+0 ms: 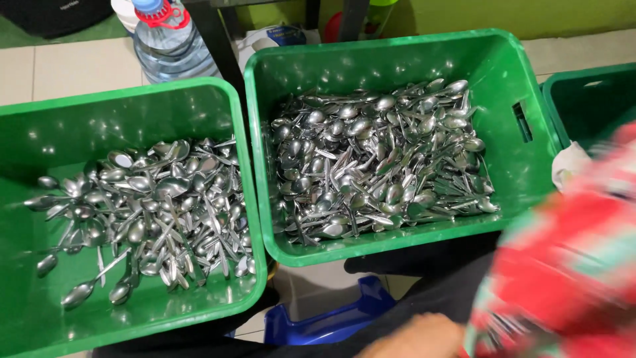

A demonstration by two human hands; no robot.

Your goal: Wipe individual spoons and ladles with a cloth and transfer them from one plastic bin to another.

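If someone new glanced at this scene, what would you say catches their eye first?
Most striking are two green crates side by side, each heaped with shiny metal spoons: the left crate holds a looser pile, the right crate a denser one. At the lower right, a blurred red patterned cloth fills the corner, with a hand at the bottom edge beside it.

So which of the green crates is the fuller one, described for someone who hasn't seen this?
Two green plastic crates sit side by side on the tiled floor. Take the middle crate, behind the blurred red cloth. Its spoons cover the whole bottom, while the left crate still shows bare green around its pile.
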